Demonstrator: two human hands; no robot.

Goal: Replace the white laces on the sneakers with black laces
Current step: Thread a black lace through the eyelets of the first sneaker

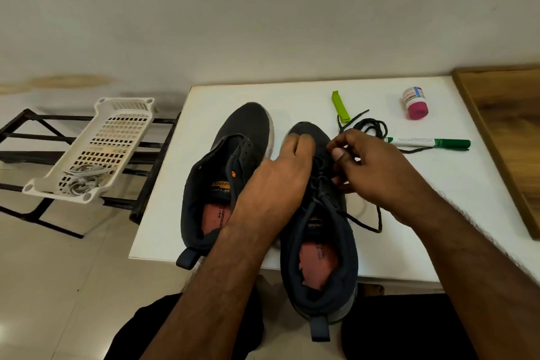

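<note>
— Where is the black lace [369, 126]?
— Threaded in the right sneaker [318, 242] on the white table [292, 93]; the right hand [377, 169] pinches it, the left hand [286, 172] presses on the shoe with curled fingers.

Two dark grey fabric sneakers: unlaced left one [230, 161], right one [318, 245] partly threaded. Two black laces: a loose coil [371, 126] on the table, another [377, 221] running through the right sneaker. One lime-green plastic clip [340, 107]. One green-capped white marker [429, 142]. One small white jar with a pink cap [415, 103]. One white perforated plastic tray [96, 149] holding a pale bundle of white laces [81, 181], number unclear. One black metal rack [26, 152]. One white tabletop [292, 96]. One wooden board [508, 126]. Two bare hands: left [280, 172], right [377, 166].
</note>
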